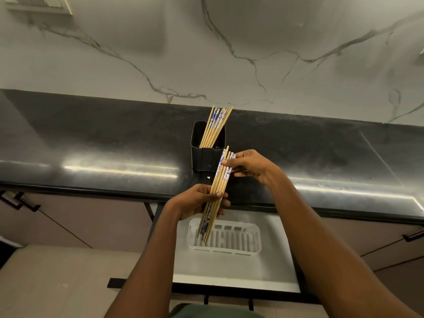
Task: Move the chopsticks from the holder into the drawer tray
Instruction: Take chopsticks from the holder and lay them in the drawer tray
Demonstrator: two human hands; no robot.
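A black square holder stands on the dark counter with several bamboo chopsticks with blue-patterned tops leaning in it. In front of it, a bundle of several chopsticks hangs nearly upright between both hands. My left hand grips the bundle at its middle. My right hand pinches its upper ends. The bundle's lower ends reach down over the left end of a white slotted tray, which lies in the open drawer below the counter.
The black counter runs left to right under a marbled wall. Closed cabinet fronts with black handles flank the drawer. A switch plate sits at the top left.
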